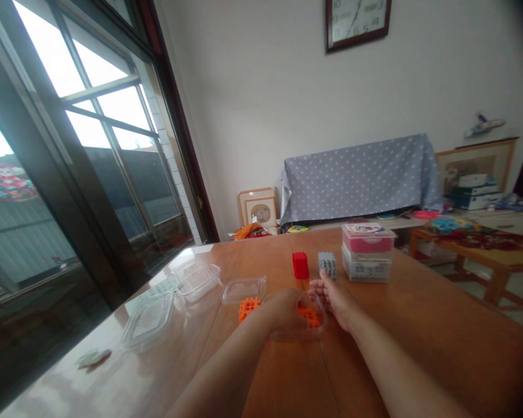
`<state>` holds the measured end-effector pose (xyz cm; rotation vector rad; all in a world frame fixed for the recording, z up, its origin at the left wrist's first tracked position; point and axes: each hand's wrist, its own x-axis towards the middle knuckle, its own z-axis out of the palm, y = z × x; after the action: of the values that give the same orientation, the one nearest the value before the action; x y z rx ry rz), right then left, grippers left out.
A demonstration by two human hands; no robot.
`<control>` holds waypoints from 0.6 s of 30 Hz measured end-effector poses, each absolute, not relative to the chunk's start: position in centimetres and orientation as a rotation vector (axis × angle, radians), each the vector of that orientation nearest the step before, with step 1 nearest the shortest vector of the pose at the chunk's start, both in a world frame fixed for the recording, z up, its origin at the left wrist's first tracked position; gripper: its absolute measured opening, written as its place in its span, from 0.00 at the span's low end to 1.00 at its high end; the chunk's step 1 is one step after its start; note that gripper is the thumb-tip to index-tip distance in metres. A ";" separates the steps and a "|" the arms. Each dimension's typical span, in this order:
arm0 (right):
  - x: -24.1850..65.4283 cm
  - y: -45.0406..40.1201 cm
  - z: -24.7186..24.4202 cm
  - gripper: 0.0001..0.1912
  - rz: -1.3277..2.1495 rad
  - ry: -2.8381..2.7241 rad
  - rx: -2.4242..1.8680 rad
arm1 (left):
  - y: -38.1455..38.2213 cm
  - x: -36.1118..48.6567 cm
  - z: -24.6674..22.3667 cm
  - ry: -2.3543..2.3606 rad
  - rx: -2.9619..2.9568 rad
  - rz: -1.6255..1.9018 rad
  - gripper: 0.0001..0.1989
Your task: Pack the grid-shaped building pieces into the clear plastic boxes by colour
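My left hand point(286, 307) reaches down into a clear plastic container point(298, 334), right by orange lattice-like plastic pieces point(310, 317) lying inside. Its fingertips are hidden, so whether it grips any piece does not show. My right hand point(336, 297) is at the container's right side with its fingers stretched and apart, holding nothing; contact with the rim cannot be made out. Left of my left wrist, an orange block of the same lattice pieces point(248, 309) rests on the table. Beyond my hands stand a red block point(300, 265) and a grey block point(326, 264).
Two stacked clear boxes point(368, 270), the upper with pink contents, stand at the back right of the wooden table point(436, 342). Clear lids and containers point(148, 319) lie to the left, with another lid point(244, 289) nearer the middle. A small pale item point(93, 359) lies at the left.
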<state>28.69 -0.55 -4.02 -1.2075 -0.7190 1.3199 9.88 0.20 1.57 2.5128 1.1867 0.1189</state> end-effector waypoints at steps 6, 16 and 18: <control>28.7 -0.6 -3.9 0.27 1.317 -0.717 -1.208 | 0.2 9.8 0.9 1.259 2.450 0.114 0.20; 28.7 -0.6 -4.0 0.28 1.307 -0.718 -1.223 | -0.1 9.4 1.9 1.261 2.431 0.264 0.16; 28.7 -0.6 -4.0 0.27 1.306 -0.723 -1.222 | -0.4 8.5 3.1 1.209 2.424 0.358 0.14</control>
<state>28.70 -0.63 -4.02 -1.2223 -0.7231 1.3056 8.50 -0.44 3.08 2.4244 1.2093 0.3578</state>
